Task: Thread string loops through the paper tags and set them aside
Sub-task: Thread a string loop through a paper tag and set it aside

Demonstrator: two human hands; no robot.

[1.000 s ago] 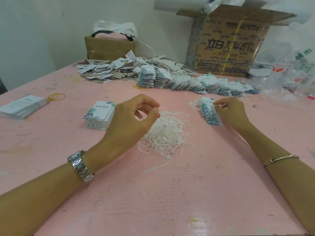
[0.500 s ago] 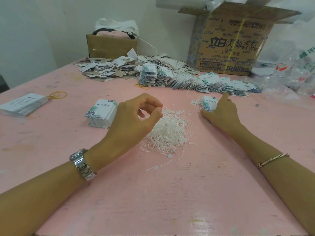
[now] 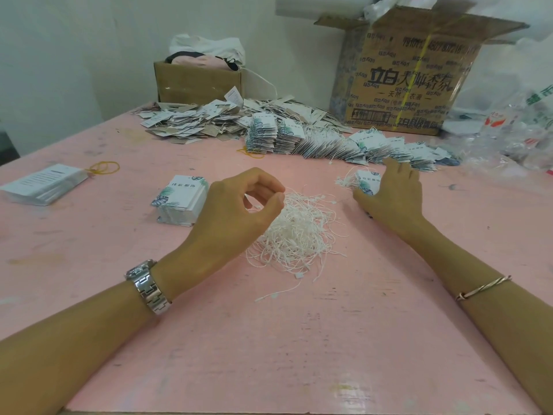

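At mid-left on the pink desk [image 3: 89, 250] sits a squared stack of unthreaded tags [image 3: 182, 199]. Just right of it the left grip [image 3: 236, 208] hovers, fingers curled, thumb and forefinger nearly meeting; whether a strand is pinched I cannot tell. Beneath lies the tangled string pile [image 3: 299, 235], probably limp, light and quick to snag: best lifted by one loop's plastic end. At centre-right the right grip [image 3: 389, 196] rests flat-fingered, holding nothing, on a small threaded bundle [image 3: 363, 182].

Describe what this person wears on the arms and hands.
No sleeves show, and the left hand and right hand are ungloved. A silver metal link watchband circles the left wrist; a thin twisted metal bangle sits on the right forearm.
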